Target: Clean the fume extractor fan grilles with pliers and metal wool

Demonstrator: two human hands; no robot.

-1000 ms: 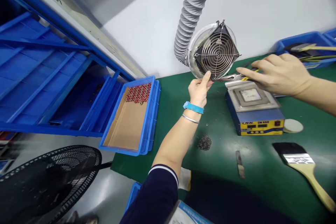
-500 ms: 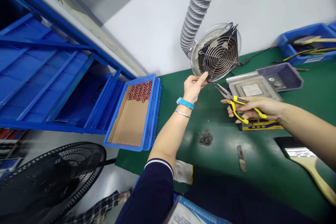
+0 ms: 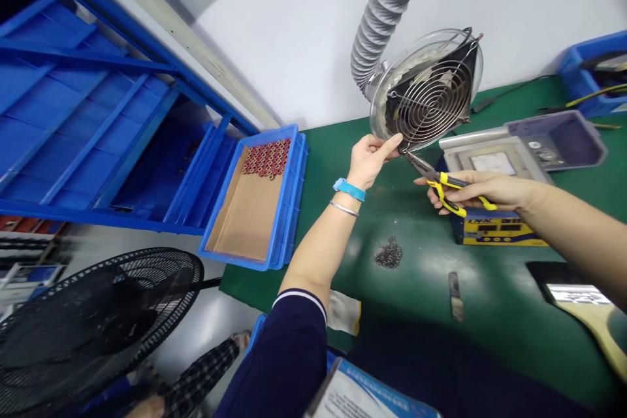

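Green worktop (image 3: pixel 421 300) carries one brush (image 3: pixel 582 317) and one worn blade (image 3: pixel 455 297) nearest the body. Beyond, the right hand (image 3: pixel 490 189) is wrapped loosely round one pair of pliers (image 3: pixel 435 177), tips by the fan's lower corner; they look rigid, best gripped by the yellow handles. The left hand (image 3: pixel 369 160) pinches that corner of the one fan (image 3: pixel 434 108), its wire guard probably stiff. One ridged hose (image 3: pixel 386 3), seemingly light and bendy, rises behind.

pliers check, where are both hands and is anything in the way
Right hand holding pliers, handles spread. Left hand pinched by fan's lower edge; grip contents unclear. Box close by right hand.
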